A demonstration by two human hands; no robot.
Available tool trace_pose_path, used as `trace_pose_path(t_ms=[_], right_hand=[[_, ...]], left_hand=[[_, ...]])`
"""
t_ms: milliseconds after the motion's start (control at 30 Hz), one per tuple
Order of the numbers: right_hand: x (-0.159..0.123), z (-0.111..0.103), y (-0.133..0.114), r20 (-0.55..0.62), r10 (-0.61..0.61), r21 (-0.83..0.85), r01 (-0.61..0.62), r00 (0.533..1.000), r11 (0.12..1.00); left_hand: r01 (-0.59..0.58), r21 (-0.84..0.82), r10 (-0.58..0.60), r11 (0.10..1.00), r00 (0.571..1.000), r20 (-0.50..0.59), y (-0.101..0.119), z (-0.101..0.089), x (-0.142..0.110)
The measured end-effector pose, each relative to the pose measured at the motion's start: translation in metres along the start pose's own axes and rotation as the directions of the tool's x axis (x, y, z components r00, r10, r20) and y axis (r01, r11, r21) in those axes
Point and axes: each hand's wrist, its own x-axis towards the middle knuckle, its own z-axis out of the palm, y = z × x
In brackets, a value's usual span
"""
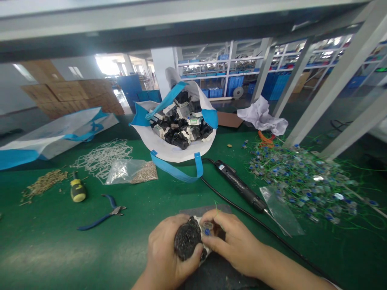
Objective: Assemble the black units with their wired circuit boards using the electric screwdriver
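Observation:
My left hand (167, 247) is wrapped round a black and white plastic unit (188, 240) with a round, ribbed black part facing up. Against the unit's right side, my right hand (231, 237) pinches a small clear plastic seal (207, 230) with a blue insert between thumb and forefinger. A thin green wire rises above that hand. Whether the seal is fixed to the unit I cannot tell. Under both hands lies a dark mat (223, 276). Similar seals with green wires form a large pile (308, 181) at the right.
Behind the hands stands a white-and-blue bag (145, 139) full of black and white units. A black electric screwdriver (238, 185) with a cable lies to the right. Pliers (116, 210), a yellow screwdriver (78, 191), screws (46, 183) and white loops (104, 159) lie left. Metal posts (341, 84) rise at right.

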Motion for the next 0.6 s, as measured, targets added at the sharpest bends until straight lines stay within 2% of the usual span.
trace_pose_path(t_ms=[133, 433, 500, 600], right_hand=[[-0.001, 0.002, 0.004, 0.018, -0.026, -0.104, 0.028, 0.999, 0.994], [0.004, -0.005, 0.008, 0.068, 0.004, -0.057, 0.000, 0.998, 0.998], [0.005, -0.006, 0.008, 0.083, 0.027, -0.008, -0.027, 0.996, 1.000], [0.006, -0.006, 0.011, 0.128, 0.088, 0.175, -0.110, 0.988, 0.979]], left_hand=[[-0.017, -0.006, 0.017, 1.000, 1.000, 0.012, 0.003, 0.001, -0.001], [-0.077, -0.010, 0.077, 0.997, 0.997, 0.006, 0.007, 0.000, 0.003], [-0.084, -0.022, 0.084, 0.996, 0.996, 0.021, 0.006, 0.000, 0.003], [-0.072, -0.025, 0.073, 0.997, 0.996, 0.047, 0.006, -0.001, 0.002]])
